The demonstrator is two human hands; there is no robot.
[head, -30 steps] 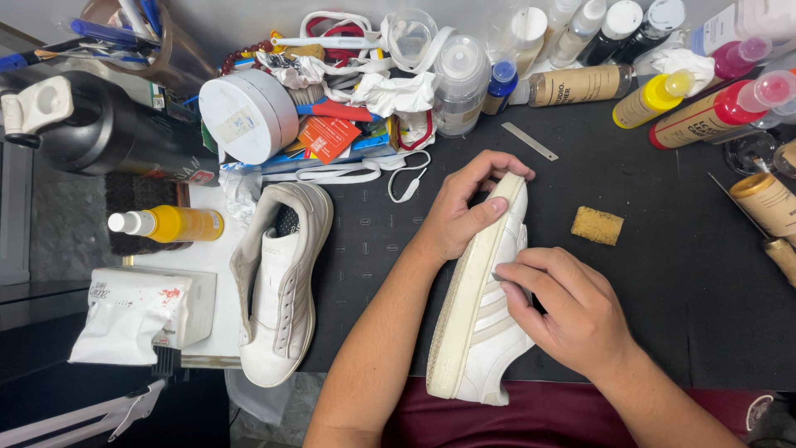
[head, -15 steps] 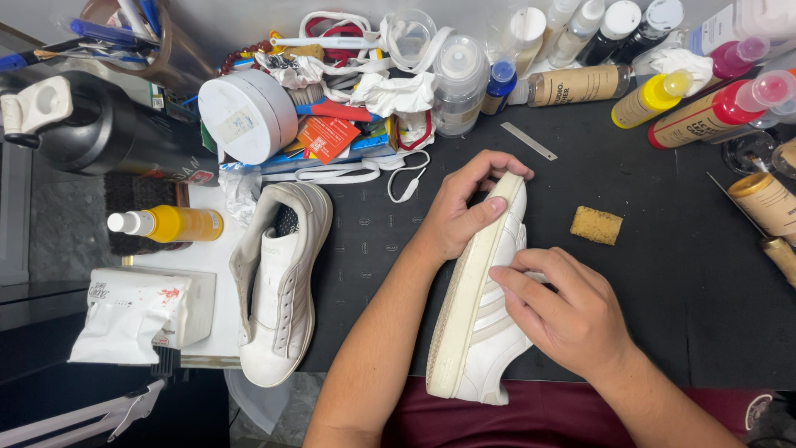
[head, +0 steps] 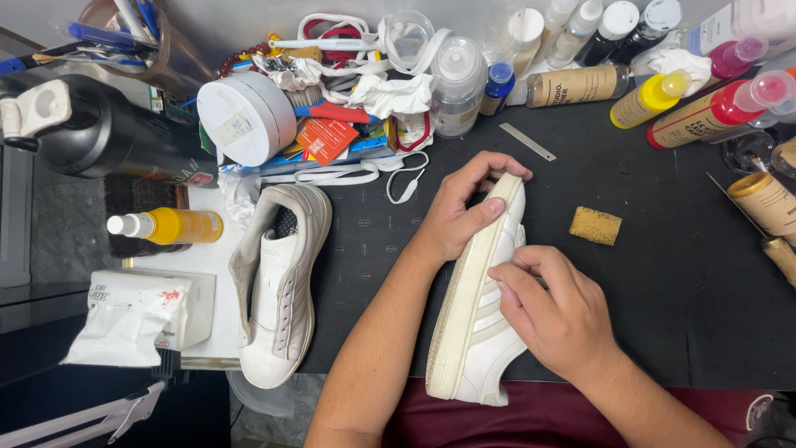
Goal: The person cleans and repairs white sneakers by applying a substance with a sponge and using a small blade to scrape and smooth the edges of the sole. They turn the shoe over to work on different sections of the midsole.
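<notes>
Second shoe [head: 278,290] lies left of held shoe [head: 477,307], sponge [head: 595,225] right.

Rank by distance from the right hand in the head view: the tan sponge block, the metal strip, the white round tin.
From the right hand:
1. Tan sponge block, just beyond it on the black mat.
2. Metal strip, farther back.
3. White round tin, far left, back in the clutter.

The right hand [head: 560,319] hid what its fingertips pressed on the white sneaker [head: 477,332], and the picture's right edge cut off the brown bottle [head: 767,199].
</notes>
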